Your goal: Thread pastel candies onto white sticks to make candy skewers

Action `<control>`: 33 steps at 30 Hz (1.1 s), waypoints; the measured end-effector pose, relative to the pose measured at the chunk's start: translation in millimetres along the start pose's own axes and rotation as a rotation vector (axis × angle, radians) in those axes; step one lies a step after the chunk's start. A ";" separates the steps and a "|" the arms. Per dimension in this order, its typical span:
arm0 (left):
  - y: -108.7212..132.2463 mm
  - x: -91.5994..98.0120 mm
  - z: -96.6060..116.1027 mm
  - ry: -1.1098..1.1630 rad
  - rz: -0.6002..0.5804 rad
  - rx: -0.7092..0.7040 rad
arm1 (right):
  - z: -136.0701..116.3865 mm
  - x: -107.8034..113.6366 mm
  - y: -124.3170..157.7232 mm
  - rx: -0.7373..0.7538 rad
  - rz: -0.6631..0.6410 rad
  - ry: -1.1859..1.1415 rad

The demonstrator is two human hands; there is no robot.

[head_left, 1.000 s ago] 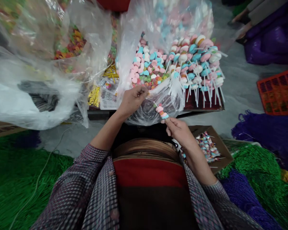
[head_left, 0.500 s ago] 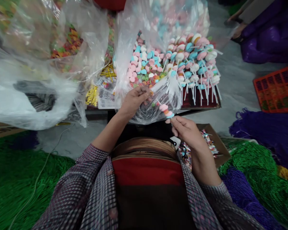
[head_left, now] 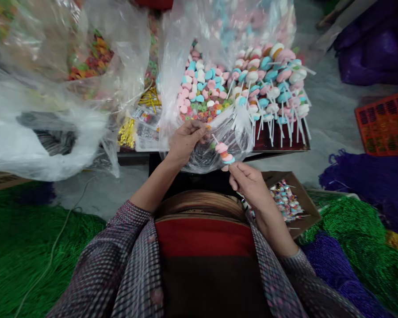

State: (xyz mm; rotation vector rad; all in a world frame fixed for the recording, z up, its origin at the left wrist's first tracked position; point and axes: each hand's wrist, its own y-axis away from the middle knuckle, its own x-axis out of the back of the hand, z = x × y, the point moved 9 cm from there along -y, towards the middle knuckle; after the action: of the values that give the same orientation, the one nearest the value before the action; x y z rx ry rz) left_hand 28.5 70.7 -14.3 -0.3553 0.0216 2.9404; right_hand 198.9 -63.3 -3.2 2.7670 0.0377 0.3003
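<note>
My right hand [head_left: 247, 179] pinches the lower end of a candy skewer [head_left: 224, 152], a white stick threaded with pink, orange and blue pieces. The stick's bare tip points up and left. Just left of it, my left hand [head_left: 187, 139] is closed, thumb against fingers, on a small orange gummy ring [head_left: 207, 127]. Both hands are over the near edge of an open clear plastic bag [head_left: 215, 163]. Inside the bag lie pink, white and blue candies [head_left: 199, 84], with gummy rings [head_left: 204, 112] nearer me.
Finished skewers [head_left: 272, 88] are piled at the table's right. Gold twist ties [head_left: 128, 132] and more plastic bags [head_left: 53, 119] are at left. A cardboard box [head_left: 307, 205] of wrapped candies stands below on the right, near green bundles [head_left: 351, 234] and an orange crate [head_left: 384, 123].
My right hand has brought the skewer a little left, closer to my left hand. The left hand stays nearly in place with the gummy ring.
</note>
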 end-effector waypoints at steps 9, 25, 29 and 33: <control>8.0 -13.6 15.5 -0.217 -0.063 -0.172 | 0.9 -2.4 -2.2 -0.023 0.006 -0.044; 33.8 -46.3 41.7 -0.811 -0.204 -0.548 | 4.1 -0.3 -9.0 -0.043 0.061 -0.265; 16.0 -38.9 28.5 -0.714 -0.201 -0.319 | -3.6 26.2 -12.0 0.049 0.182 -0.420; 1.4 -52.3 16.9 -1.068 -0.293 -0.270 | -10.5 44.9 -10.5 0.129 0.251 -0.472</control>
State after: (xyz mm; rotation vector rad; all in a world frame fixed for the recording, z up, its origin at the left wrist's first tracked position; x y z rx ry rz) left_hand 74.2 60.7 14.6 1.0809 -0.5093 2.4618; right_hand 240.6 -47.0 11.9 2.8965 -0.4238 -0.3088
